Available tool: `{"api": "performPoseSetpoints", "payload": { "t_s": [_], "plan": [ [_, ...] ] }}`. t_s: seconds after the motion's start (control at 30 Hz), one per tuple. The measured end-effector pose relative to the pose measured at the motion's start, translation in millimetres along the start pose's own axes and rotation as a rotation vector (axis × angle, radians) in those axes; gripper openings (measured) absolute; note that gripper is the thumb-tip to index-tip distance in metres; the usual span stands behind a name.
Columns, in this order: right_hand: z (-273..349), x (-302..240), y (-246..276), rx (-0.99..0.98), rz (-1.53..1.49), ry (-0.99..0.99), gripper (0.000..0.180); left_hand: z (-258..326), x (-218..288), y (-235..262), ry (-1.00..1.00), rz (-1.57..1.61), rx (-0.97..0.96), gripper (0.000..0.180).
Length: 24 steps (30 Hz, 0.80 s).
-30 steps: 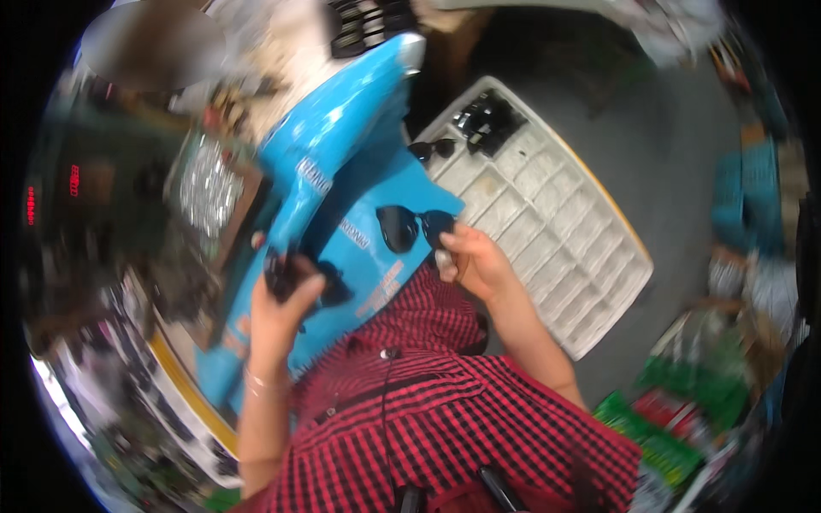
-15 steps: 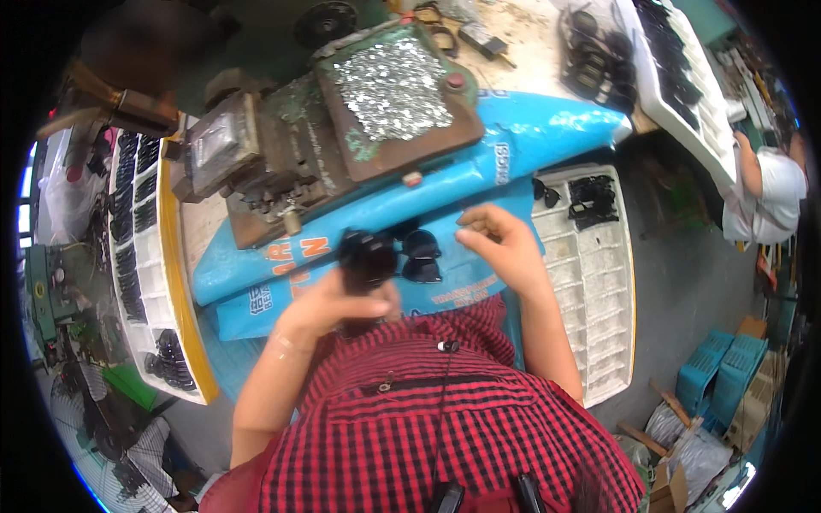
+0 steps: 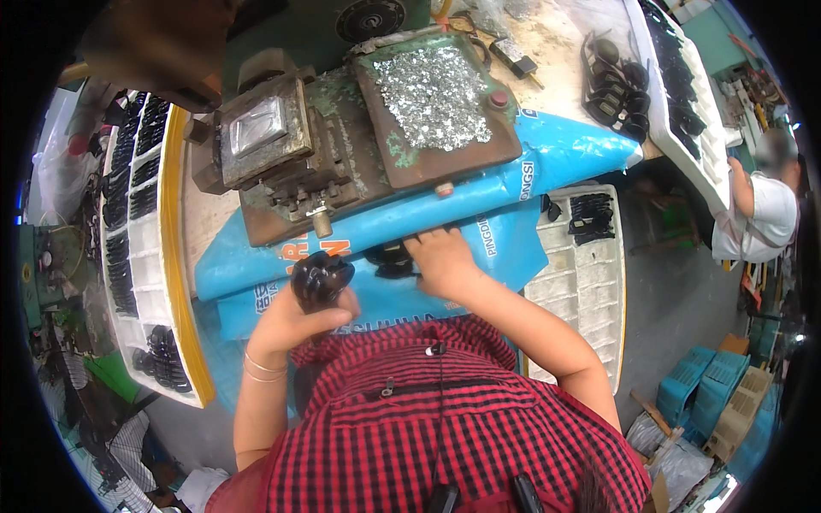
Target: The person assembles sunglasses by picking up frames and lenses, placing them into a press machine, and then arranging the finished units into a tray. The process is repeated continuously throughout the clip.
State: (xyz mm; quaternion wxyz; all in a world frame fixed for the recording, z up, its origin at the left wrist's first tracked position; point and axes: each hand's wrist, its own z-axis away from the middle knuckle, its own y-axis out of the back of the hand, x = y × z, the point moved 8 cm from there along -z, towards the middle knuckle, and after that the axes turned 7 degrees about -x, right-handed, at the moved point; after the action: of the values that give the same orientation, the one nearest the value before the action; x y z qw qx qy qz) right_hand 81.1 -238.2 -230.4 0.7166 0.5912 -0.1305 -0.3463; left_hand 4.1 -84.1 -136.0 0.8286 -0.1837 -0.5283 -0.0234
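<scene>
My left hand (image 3: pixel 286 323) is closed around a bunch of dark sunglasses (image 3: pixel 322 278), held over the blue plastic sheet (image 3: pixel 505 256) in front of my apron. It wears a thin bracelet at the wrist. My right hand (image 3: pixel 445 263) has its fingers on another pair of dark sunglasses (image 3: pixel 392 260) lying on the sheet. The fingers bend over the edge of that pair and partly cover it. Beyond the hands stands a worn metal machine (image 3: pixel 295 192), with a plate of silvery flakes (image 3: pixel 432 98) to its right.
At the left stands a long white compartment tray (image 3: pixel 154 321) with stacks of black eyewear. Another white tray (image 3: pixel 573 321) lies at the right, and a third (image 3: pixel 705 141) is at the far right. A person in white (image 3: pixel 761 214) is beyond it. Blue crates (image 3: pixel 684 380) sit on the floor.
My right hand has moved left and down onto the sunglasses on the sheet. My left hand, with its bunch, has shifted left. The view has turned slightly.
</scene>
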Motion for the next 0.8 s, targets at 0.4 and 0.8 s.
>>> {"api": "performPoseSetpoints", "payload": {
  "t_s": [0.4,0.8],
  "plan": [
    [-13.9,16.1,-8.0,-0.268,0.061,-0.224,0.030,-17.0,-2.8,-10.5,-0.044,-0.006,-0.015,0.016],
    [85.4,65.9,36.5,-0.142,-0.756,-0.357,0.050,-41.5,-19.7,-33.7,0.076,-0.093,-0.019,0.017]
  ]
}}
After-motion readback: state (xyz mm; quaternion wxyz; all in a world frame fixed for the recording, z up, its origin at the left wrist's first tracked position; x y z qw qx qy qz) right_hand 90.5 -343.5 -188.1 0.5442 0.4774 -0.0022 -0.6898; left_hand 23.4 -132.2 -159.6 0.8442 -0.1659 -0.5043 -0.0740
